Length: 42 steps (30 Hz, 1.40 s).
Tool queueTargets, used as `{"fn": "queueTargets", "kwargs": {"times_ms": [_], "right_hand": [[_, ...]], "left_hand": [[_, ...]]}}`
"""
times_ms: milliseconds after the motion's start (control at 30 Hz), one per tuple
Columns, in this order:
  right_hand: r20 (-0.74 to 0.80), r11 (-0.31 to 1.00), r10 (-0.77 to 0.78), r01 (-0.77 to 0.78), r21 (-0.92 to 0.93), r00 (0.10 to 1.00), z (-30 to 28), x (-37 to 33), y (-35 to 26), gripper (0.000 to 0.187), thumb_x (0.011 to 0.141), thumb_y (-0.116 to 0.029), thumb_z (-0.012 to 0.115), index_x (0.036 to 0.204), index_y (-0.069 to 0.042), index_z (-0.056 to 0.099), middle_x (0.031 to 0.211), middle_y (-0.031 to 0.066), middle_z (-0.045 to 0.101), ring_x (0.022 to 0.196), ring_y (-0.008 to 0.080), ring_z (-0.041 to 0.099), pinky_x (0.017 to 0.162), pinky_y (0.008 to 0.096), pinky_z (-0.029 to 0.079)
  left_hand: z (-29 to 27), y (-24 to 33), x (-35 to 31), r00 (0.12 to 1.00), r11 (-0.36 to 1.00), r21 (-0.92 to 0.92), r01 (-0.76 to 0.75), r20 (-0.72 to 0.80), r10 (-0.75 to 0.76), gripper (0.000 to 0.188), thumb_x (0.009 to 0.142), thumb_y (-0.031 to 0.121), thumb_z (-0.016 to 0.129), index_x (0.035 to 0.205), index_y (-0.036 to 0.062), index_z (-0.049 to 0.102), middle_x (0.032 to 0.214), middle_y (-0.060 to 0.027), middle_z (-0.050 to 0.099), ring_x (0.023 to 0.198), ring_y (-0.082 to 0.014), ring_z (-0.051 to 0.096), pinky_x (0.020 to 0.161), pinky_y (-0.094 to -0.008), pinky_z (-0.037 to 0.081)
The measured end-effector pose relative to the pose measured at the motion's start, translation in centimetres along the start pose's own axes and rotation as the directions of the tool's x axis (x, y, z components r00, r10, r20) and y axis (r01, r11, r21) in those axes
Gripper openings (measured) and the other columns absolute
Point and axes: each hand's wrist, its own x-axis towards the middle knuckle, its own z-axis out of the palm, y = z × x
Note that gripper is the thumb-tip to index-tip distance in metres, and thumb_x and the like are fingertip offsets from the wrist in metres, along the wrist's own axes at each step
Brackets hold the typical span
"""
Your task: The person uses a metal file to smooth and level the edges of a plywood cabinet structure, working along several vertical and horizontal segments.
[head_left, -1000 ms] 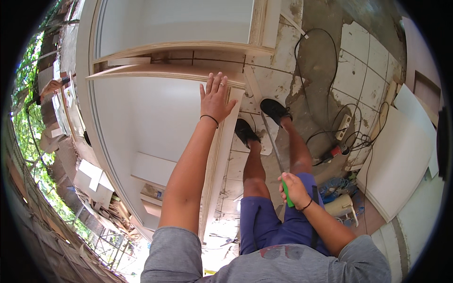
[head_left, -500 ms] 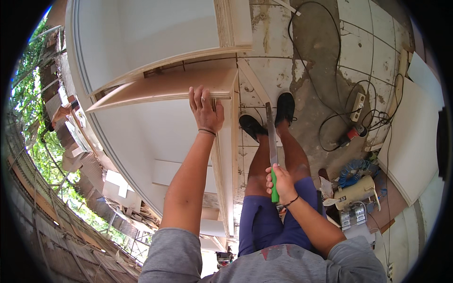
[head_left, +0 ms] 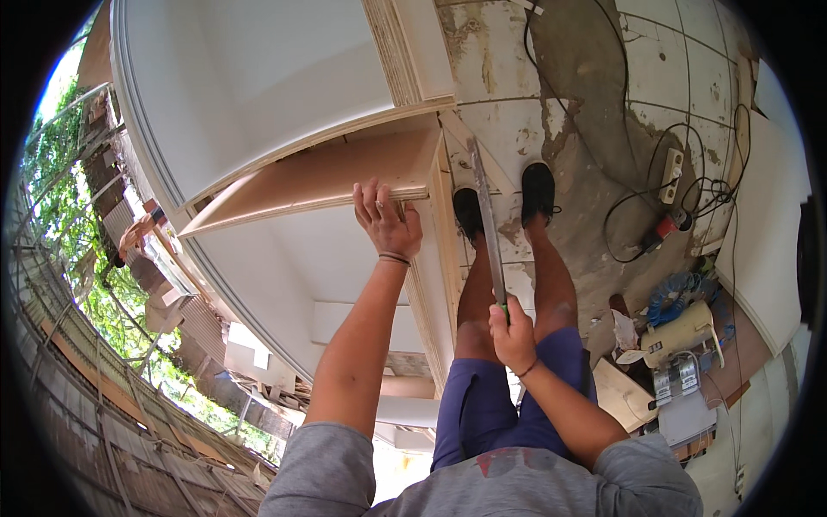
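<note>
My left hand [head_left: 388,222] rests on the front corner of a brown-topped plywood cabinet panel [head_left: 345,172], its fingers laid over the layered edge and slightly apart. White inner faces of the cabinet [head_left: 297,267] show beneath that panel. In front of my legs, my right hand [head_left: 513,334] is closed round the handle of a long, flat metal file [head_left: 489,224]. The handle is green, mostly covered by my fingers. The file's blade points away from me, its tip above the floor near my left shoe and apart from the cabinet.
Another white cabinet section [head_left: 258,77] stands beyond the panel. Right on the tiled floor lie a power strip [head_left: 672,175], a red power tool [head_left: 665,226] and tangled black cables. Nearer are a coiled blue hose [head_left: 674,297], a cream cylindrical tank [head_left: 680,332] and leaning white boards [head_left: 767,233].
My right hand has turned the file, so its tip swings left toward the cabinet and farther away; less of the green handle shows. My left hand stays on the panel corner. The view has shifted slightly.
</note>
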Motion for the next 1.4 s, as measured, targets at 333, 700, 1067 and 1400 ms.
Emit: {"fn": "queueTargets", "kwargs": {"times_ms": [333, 700, 1067, 1400], "right_hand": [[-0.136, 0.995, 0.048, -0.036, 0.088, 0.990, 2.8, 1.4, 5.7, 0.022, 0.090, -0.023, 0.058, 0.088, -0.001, 0.060, 0.060, 0.0071, 0.054, 0.055, 0.0146, 0.054, 0.054, 0.0307, 0.043], [0.184, 0.869, -0.336, 0.379, -0.317, 0.924, -3.4, 4.6, 2.2, 0.036, 0.094, -0.033, 0.051, 0.079, -0.001, 0.057, 0.058, 0.0191, 0.051, 0.057, 0.0387, 0.056, 0.051, 0.0410, 0.042], [0.323, 0.735, -0.367, 0.485, -0.473, 0.872, -0.8, 10.4, -0.3, 0.033, 0.095, -0.032, 0.048, 0.085, -0.002, 0.059, 0.065, 0.0234, 0.055, 0.066, 0.0442, 0.056, 0.055, 0.0460, 0.043], [0.477, 0.742, -0.293, 0.512, -0.432, 0.828, 1.3, 12.1, -1.1, 0.037, 0.095, -0.035, 0.047, 0.085, -0.001, 0.057, 0.070, 0.0253, 0.056, 0.070, 0.0449, 0.055, 0.059, 0.0467, 0.043]], "left_hand": [[-0.1, 0.1, 0.0, 1.000, 0.999, 0.030, -0.016, 0.024, 0.015, 0.063, 0.076, 0.014, 0.059, 0.134, 0.0054, 0.035, 0.139, -0.0190, 0.034, 0.134, -0.0440, 0.021, 0.109, -0.0524, 0.020], [-1.4, 2.6, -6.8, 0.882, 0.787, -0.404, 0.466, 0.133, -0.453, 0.117, 0.060, 0.062, 0.077, 0.136, -0.0118, 0.026, 0.131, -0.0296, 0.041, 0.122, -0.0419, 0.042, 0.103, -0.0441, 0.034], [-0.7, 4.7, -3.5, 0.742, 0.733, -0.116, 0.671, 0.103, -0.663, 0.098, 0.062, 0.062, 0.074, 0.123, -0.0077, 0.042, 0.113, -0.0228, 0.054, 0.106, -0.0380, 0.055, 0.086, -0.0432, 0.046], [-1.1, 1.8, -4.2, 0.754, 0.571, -0.526, 0.630, 0.240, -0.611, 0.043, 0.085, 0.040, 0.066, 0.098, 0.0005, 0.053, 0.080, -0.0095, 0.061, 0.071, -0.0187, 0.059, 0.066, -0.0305, 0.046]]}}
